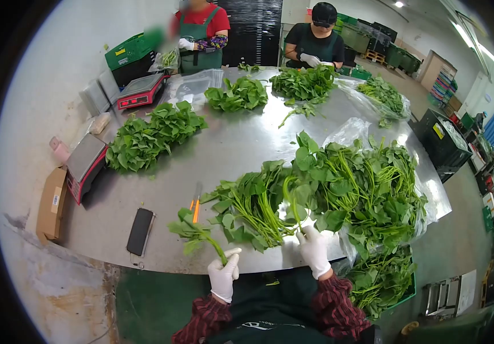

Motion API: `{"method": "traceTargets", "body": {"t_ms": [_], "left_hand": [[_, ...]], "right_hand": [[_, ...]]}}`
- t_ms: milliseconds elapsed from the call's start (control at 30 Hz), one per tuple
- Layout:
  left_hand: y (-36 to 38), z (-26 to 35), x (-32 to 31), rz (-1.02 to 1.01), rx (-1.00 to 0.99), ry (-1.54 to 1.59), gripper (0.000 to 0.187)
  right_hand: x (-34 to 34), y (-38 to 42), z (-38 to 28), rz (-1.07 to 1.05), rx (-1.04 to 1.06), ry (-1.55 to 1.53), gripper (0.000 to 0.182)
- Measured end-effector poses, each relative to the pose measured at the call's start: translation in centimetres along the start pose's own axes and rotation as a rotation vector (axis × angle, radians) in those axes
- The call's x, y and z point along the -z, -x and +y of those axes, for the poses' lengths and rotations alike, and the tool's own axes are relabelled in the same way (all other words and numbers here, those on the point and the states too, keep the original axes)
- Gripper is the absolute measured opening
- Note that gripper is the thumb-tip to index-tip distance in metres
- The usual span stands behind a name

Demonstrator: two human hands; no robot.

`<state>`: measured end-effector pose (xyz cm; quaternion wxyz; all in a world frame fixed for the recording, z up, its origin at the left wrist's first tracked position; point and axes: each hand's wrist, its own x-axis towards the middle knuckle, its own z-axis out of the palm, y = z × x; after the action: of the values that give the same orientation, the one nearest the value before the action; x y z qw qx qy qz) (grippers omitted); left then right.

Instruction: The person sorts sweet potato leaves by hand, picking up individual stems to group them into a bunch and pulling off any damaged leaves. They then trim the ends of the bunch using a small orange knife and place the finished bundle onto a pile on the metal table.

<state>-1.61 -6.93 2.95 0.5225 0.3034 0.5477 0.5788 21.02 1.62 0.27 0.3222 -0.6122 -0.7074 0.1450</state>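
Observation:
My gloved left hand (224, 276), at the table's front edge, is closed round the stems of a small bunch of leafy greens (198, 230); its leaves point up and left. To the right, my gloved right hand (314, 251) pinches the lower end of a leafy stem (294, 207), which curves upward. Just beyond both hands lies a loose bundle of greens (255, 209) with its stems toward me. A large heap of the same greens (367, 183) spreads to the right, partly on clear plastic. An orange-handled knife (196, 207) lies near the left bunch.
A black phone (141, 231) rests on the metal table (212, 155). Two red scales (85, 163) and a cardboard box (52, 203) line the left side. Farther back are several piles of greens (155, 137) and two co-workers (315, 43). A crate of greens (381, 281) stands low at right.

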Motion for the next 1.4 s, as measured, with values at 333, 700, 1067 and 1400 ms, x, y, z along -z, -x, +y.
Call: {"method": "traceTargets", "body": {"t_ms": [333,700,1067,1400], "left_hand": [[-1.9,3.3,-5.1,-0.09,-0.028,0.072,0.019],[-4.1,3.7,-7.2,-0.309,0.001,0.151,0.013],[-3.5,2.5,-7.3,-0.229,-0.018,0.271,0.012],[-3.8,3.5,-4.9,-0.164,-0.043,0.12,0.016]], "right_hand": [[1.7,2.2,-3.1,0.079,0.07,-0.353,0.01],[3.3,1.5,-4.9,0.054,0.42,-0.12,0.016],[1.4,1.2,-4.3,0.284,-0.303,-0.608,0.009],[7.1,-1.3,-1.4,-0.022,-0.233,-0.501,0.036]]}}
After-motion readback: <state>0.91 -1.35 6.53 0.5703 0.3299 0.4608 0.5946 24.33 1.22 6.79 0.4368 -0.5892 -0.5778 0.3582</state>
